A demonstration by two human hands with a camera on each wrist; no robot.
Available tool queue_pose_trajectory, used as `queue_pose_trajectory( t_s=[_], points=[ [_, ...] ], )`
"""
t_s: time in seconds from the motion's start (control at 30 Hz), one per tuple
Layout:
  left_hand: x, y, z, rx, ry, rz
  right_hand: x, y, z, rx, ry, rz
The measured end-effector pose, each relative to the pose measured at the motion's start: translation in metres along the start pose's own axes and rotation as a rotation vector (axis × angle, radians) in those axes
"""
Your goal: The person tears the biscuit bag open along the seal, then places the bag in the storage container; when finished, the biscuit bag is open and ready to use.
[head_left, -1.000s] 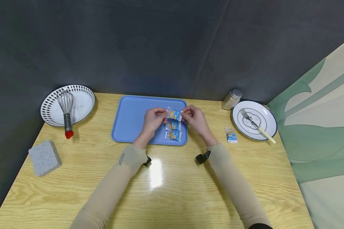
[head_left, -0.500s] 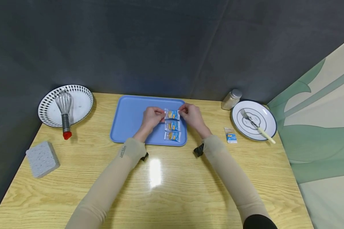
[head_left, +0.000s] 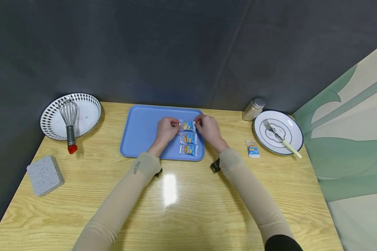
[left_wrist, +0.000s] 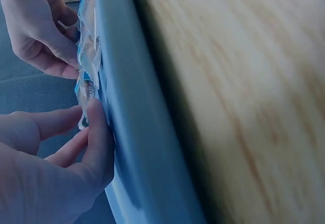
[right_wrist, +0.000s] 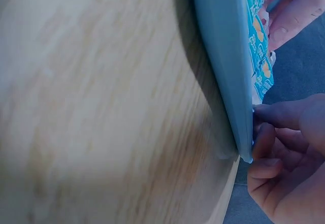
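Three small clear-and-blue snack packets lie in a column on the right part of a blue tray [head_left: 141, 130]. The farthest packet [head_left: 187, 126] has its left end pinched by my left hand [head_left: 166, 131], and my right hand [head_left: 208, 129] pinches its right end. Below it are the middle packet [head_left: 189, 139] and the nearest packet [head_left: 188, 150], untouched. In the left wrist view, thumb and fingers of the left hand [left_wrist: 61, 165] close on a packet's crimped end. The tray rim partly hides the right fingertips in the right wrist view.
Another snack packet [head_left: 253, 150] lies on the table right of the tray. Beyond it are a shaker jar [head_left: 253, 109] and a plate [head_left: 265, 142] bearing a fork [head_left: 288, 144]. At left, a patterned plate [head_left: 92, 113] holds a whisk [head_left: 70, 127]; nearer sits a grey sponge-like block [head_left: 45, 176].
The farthest packet, held by both hands, has come down from slightly raised and tilted to lie straight above the other two. Both hands have shifted slightly left with it.
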State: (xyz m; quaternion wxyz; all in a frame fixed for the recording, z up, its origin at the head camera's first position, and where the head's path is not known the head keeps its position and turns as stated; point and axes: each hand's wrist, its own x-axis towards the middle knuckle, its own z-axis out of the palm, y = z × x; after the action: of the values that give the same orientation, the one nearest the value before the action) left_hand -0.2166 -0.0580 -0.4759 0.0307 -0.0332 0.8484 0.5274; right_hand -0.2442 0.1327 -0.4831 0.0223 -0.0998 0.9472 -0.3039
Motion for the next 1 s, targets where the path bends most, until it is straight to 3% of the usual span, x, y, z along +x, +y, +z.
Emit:
queue_pose_trajectory(
  t_s=[0.13, 0.33, 0.67, 0.83, 1.0],
  points=[
    [0.0, 0.003, 0.001, 0.098, -0.02, 0.022, -0.004, -0.007, -0.005, -0.012, -0.002, 0.01],
    [-0.002, 0.004, 0.002, 0.143, -0.02, 0.024, -0.007, -0.007, -0.005, -0.002, 0.009, 0.0],
    [-0.009, 0.003, -0.001, 0.013, -0.061, -0.021, -0.017, -0.005, -0.011, 0.095, 0.068, -0.025],
    [-0.015, 0.001, -0.006, -0.019, -0.043, -0.01, -0.034, -0.003, -0.032, 0.146, 0.14, -0.038],
    [-0.024, 0.003, -0.011, -0.085, -0.012, 0.003, -0.058, 0.006, -0.061, 0.127, 0.197, -0.043]
  ],
)
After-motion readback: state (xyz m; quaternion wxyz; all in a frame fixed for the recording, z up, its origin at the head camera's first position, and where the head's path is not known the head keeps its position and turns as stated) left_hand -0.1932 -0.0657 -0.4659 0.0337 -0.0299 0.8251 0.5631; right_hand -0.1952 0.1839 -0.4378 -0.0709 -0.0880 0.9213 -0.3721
